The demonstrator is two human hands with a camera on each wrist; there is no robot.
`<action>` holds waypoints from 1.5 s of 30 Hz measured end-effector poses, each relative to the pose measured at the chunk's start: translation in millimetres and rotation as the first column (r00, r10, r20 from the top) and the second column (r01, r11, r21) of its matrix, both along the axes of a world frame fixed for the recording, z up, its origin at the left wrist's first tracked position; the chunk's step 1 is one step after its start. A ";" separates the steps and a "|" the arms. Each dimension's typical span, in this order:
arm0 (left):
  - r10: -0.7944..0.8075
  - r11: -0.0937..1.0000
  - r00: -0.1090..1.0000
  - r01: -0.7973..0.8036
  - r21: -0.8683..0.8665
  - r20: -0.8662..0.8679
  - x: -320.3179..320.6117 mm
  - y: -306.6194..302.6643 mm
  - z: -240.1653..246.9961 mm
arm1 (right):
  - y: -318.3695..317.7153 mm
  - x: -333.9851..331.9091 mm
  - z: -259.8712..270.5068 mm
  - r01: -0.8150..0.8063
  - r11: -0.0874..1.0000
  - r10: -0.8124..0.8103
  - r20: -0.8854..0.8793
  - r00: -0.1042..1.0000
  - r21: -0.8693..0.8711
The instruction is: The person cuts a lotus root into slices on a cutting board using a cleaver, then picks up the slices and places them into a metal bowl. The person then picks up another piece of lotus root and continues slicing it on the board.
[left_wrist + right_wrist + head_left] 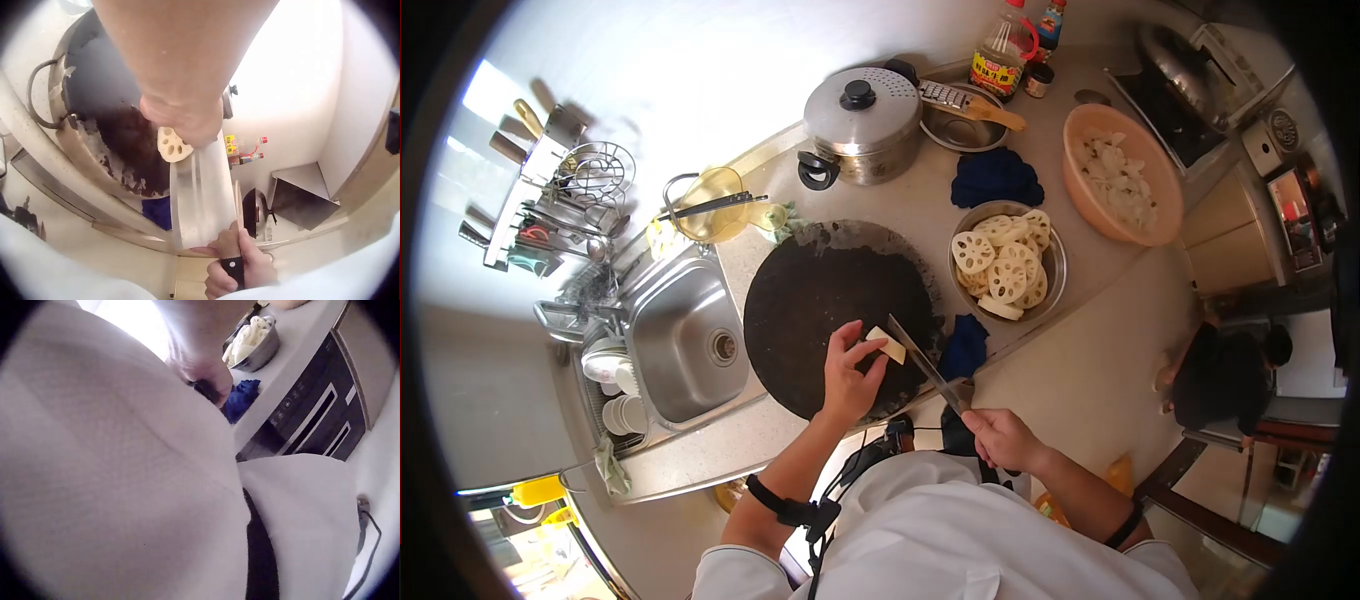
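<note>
Over a round dark chopping board, my left hand pinches a piece of lotus root between thumb and fingers. Holes show across the cut face of that lotus root in the left wrist view. My right hand grips the handle of a cleaver at the board's near right edge. The broad cleaver blade points toward the lotus root, its tip side close beside it. In the right wrist view the right hand is partly hidden behind the white clothing.
A metal bowl of lotus root slices stands right of the board, between two dark blue cloths. A pink basin, a lidded pot and a grater stand farther back. The sink lies left.
</note>
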State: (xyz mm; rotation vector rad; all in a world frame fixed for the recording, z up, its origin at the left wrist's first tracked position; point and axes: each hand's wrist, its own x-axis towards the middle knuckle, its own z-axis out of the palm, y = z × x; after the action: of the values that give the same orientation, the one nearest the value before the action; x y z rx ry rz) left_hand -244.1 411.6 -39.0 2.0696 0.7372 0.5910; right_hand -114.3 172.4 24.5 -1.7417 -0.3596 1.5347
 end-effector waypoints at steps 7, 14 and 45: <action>0.145 0.903 0.970 -0.050 -0.426 0.195 1.3 -17.4 -22.7 | -3.0 4.0 5.5 -0.087 0.996 0.087 0.086 0.993 -0.003; 0.182 0.781 0.971 -0.047 -0.622 0.154 -7.1 -13.8 -38.3 | 3.1 3.8 19.3 -0.018 0.983 -0.001 0.102 0.995 0.181; 0.205 0.828 0.961 -0.070 -0.556 0.185 -4.0 -14.3 -32.9 | 38.8 -9.6 23.4 -0.089 0.988 0.069 0.154 0.986 0.126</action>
State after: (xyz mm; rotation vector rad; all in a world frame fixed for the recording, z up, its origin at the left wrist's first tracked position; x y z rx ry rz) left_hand -248.1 397.3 -72.0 1.3956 0.8077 0.6113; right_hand -123.9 211.2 47.9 -1.7599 -0.6000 1.4051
